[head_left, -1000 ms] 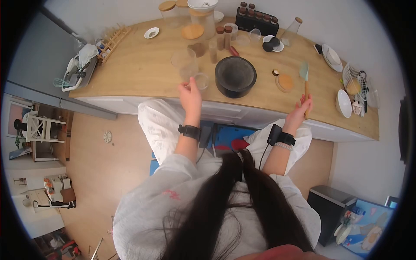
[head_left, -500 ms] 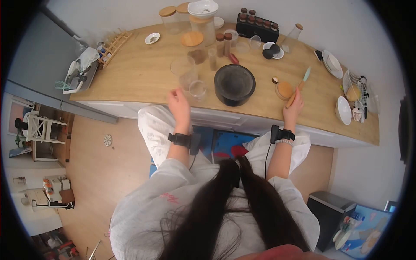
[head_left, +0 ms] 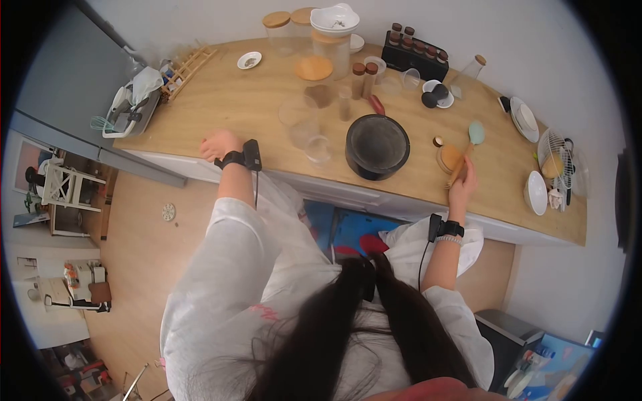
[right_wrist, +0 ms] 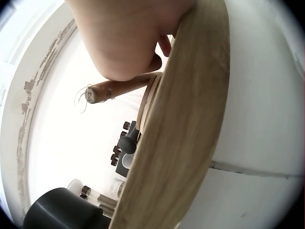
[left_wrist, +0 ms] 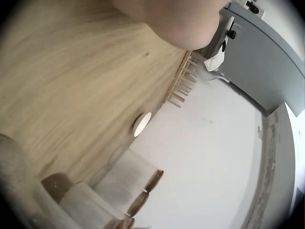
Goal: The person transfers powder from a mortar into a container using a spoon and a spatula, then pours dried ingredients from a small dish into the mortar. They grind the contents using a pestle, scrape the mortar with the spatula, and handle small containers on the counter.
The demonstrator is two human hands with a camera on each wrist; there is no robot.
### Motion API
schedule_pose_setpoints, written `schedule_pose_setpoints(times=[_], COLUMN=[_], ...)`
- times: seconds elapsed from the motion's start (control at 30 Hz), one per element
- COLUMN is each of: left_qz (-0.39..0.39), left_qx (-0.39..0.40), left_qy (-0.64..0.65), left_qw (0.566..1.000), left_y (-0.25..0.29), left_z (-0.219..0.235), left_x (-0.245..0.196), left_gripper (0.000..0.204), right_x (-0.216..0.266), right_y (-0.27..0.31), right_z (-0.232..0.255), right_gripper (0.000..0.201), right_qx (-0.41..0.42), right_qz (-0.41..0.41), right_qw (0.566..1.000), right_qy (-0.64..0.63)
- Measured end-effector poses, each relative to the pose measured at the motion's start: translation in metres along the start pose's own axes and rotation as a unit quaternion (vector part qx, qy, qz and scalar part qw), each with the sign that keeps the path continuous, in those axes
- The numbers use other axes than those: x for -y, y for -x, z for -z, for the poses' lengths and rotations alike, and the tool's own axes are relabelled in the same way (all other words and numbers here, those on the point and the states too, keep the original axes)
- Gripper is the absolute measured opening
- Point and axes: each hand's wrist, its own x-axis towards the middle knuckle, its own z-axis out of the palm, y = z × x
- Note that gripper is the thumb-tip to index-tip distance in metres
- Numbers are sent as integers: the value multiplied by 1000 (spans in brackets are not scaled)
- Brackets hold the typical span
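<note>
My right hand [head_left: 463,184] holds a spatula [head_left: 475,132] by its wooden handle, its mint-green head pointing away from me. The handle crosses beside a round wooden lid [head_left: 449,159]. In the right wrist view a thin string hangs from the handle's end [right_wrist: 91,94]. My left hand [head_left: 221,144] is over the counter's front edge at the left, fingers loosely bent, holding nothing. A black pot [head_left: 378,148] with a reddish handle [head_left: 376,105] stands between the hands. Left of it are a small clear cup [head_left: 317,148] and a clear container [head_left: 302,130].
Glass jars with wooden lids [head_left: 276,20], a spice rack [head_left: 414,57] and a small white dish [head_left: 249,61] line the back. A dish rack [head_left: 137,100] stands far left. White bowls [head_left: 535,192] and a wire basket [head_left: 554,150] sit at the right end.
My left hand has moved from beside the clear cup leftward along the counter's front edge. My right hand has lowered the spatula from a raised position to beside the wooden lid.
</note>
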Motion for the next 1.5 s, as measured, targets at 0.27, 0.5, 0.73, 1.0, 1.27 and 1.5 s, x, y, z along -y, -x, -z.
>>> schedule_pose_setpoints(times=[0.27, 0.5, 0.73, 1.0, 1.27, 1.5], left_qz=[-200, -176, -177, -170, -193, -192], left_qx=[-11, 29, 37, 61, 10, 26], left_qy=[-98, -122, -148, -138, -181, -179], left_qw=[975, 976, 972, 974, 964, 965], left_y=[25, 27, 31, 28, 30, 27], left_z=[10, 14, 16, 12, 11, 7], left_x=[8, -1, -5, -5, -7, -8], left_gripper=[39, 37, 40, 43, 45, 43], right_x=[-16, -31, 76, 131, 120, 122], right_y=[9, 5, -53, -140, -195, -193], right_z=[-2, -3, 16, -68, -177, -198], right_gripper=[36, 35, 26, 31, 61, 73], right_qx=[-36, -105, -35, 325, 446, 483], right_qz=[-108, -143, 23, 51, 221, 135], right_qw=[985, 960, 996, 938, 866, 863], right_qy=[-126, -217, -79, -105, 55, 57])
